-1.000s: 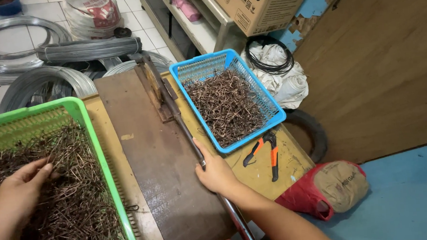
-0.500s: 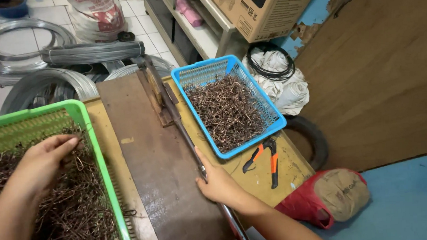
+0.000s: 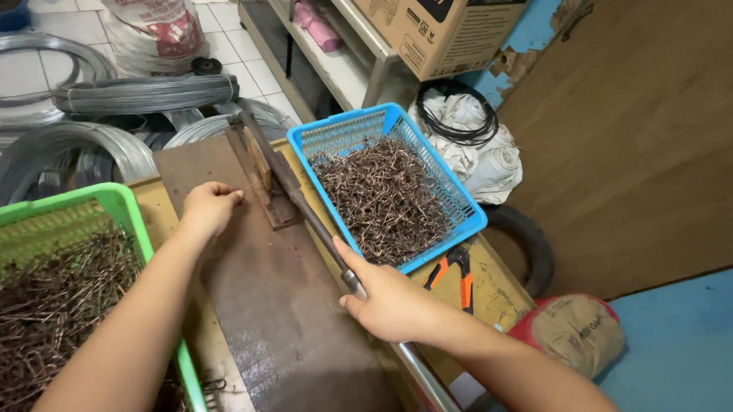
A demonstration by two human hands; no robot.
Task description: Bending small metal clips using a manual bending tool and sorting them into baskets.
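Our left hand [image 3: 208,208] pinches a thin, springy wire at the jig [image 3: 258,174]; our right hand [image 3: 386,301] wraps the stiff lever [image 3: 318,229] low

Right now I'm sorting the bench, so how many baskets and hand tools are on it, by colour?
Green basket: 1
Blue basket: 1
Orange-handled pliers: 1
Total: 3

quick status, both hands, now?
Left hand: fingers pinched on a thin wire piece at the bending jig.
Right hand: grip closed around the long metal lever.
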